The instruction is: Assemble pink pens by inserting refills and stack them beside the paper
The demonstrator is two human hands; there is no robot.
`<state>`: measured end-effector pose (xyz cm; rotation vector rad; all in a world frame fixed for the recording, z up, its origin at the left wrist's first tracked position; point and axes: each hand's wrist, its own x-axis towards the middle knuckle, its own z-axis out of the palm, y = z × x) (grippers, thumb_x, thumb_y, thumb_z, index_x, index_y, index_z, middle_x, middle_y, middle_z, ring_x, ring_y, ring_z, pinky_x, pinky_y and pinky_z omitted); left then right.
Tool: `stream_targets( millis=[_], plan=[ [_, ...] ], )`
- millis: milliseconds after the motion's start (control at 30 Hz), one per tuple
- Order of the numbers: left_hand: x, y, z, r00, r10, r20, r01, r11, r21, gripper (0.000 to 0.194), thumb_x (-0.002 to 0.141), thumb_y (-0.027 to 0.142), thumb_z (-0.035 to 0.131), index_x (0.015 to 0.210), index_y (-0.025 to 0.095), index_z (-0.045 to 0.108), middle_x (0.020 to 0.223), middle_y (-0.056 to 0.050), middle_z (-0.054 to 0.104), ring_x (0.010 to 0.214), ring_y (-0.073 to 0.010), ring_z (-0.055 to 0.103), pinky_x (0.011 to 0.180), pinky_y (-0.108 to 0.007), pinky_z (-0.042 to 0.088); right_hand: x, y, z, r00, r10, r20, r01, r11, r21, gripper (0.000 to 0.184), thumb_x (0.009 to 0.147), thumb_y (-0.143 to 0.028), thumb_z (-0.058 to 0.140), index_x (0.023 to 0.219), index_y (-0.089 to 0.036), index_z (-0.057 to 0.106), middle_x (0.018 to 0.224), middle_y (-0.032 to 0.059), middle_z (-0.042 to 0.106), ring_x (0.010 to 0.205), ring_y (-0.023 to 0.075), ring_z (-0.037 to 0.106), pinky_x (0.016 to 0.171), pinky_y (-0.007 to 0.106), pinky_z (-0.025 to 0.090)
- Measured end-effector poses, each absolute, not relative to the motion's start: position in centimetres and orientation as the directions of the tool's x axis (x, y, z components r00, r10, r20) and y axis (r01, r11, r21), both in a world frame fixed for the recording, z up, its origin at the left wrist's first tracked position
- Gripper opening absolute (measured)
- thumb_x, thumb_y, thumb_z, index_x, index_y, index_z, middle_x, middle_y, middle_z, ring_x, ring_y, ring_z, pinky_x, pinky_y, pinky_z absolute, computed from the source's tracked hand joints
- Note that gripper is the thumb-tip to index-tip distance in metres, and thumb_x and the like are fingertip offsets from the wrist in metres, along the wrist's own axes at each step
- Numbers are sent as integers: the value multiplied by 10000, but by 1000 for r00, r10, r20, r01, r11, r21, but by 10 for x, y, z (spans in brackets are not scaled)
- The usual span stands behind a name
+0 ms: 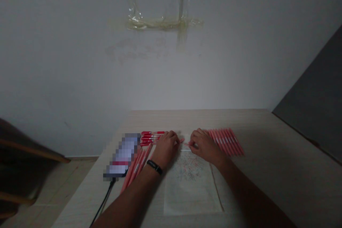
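My left hand (167, 146), with a black band on the wrist, is closed with its fingertips pinched round a small pink-red pen part (182, 140). Facing it across a small gap, my right hand (204, 146) pinches another thin pink piece (188, 144), mostly hidden by the fingers. Both hands are above the top end of a whitish sheet (192, 196) covered in fine scribbled marks. Pink pens (227, 142) lie side by side in a row right of my right hand. Several more pink pens (136, 165) lie left of my left forearm.
Red clear-barrelled pens (146, 138) are stacked beyond my left hand. A blurred phone-like device (124, 155) with a black cable (107, 196) lies at the table's left side. The pale wooden table (280, 171) meets a wall (213, 74) bearing old tape (160, 25).
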<state>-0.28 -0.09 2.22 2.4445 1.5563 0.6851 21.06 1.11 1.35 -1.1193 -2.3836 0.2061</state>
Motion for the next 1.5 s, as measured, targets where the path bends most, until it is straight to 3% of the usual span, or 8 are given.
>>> stream_targets(
  millis=[567, 900, 1233, 1500],
  plan=[
    [0, -1, 18, 429, 842, 327, 760, -532, 373, 196, 958, 202, 532, 835, 177, 683, 946, -87, 655, 887, -196, 593, 833, -341, 463, 207, 6, 18, -584, 740, 333, 697, 668, -261, 112, 808, -136, 723, 792, -192, 627, 881, 32, 621, 952, 216, 537, 843, 358, 406],
    [-3, 0, 12, 349, 854, 387, 660, -517, 546, 128, 914, 164, 550, 899, 196, 672, 994, -75, 666, 950, -197, 610, 878, -339, 476, 207, 7, 20, -489, 756, 436, 616, 653, -441, 75, 874, -189, 706, 836, -193, 642, 874, 32, 650, 924, 201, 561, 818, 337, 427],
    [0, -1, 12, 338, 872, 353, 627, -489, 606, 112, 913, 214, 560, 846, 185, 646, 937, -66, 659, 892, -182, 612, 829, -306, 482, 205, 8, 11, -456, 772, 443, 516, 635, -575, 49, 901, -193, 688, 887, -198, 641, 898, 27, 668, 918, 182, 591, 801, 306, 464],
    [-3, 1, 12, 320, 889, 329, 656, -458, 600, 150, 929, 266, 556, 919, 193, 687, 982, -80, 689, 913, -197, 636, 846, -321, 496, 208, 12, 10, -457, 773, 441, 546, 635, -547, 47, 886, -191, 704, 866, -197, 661, 858, 26, 673, 877, 184, 600, 781, 309, 458]
  ],
)
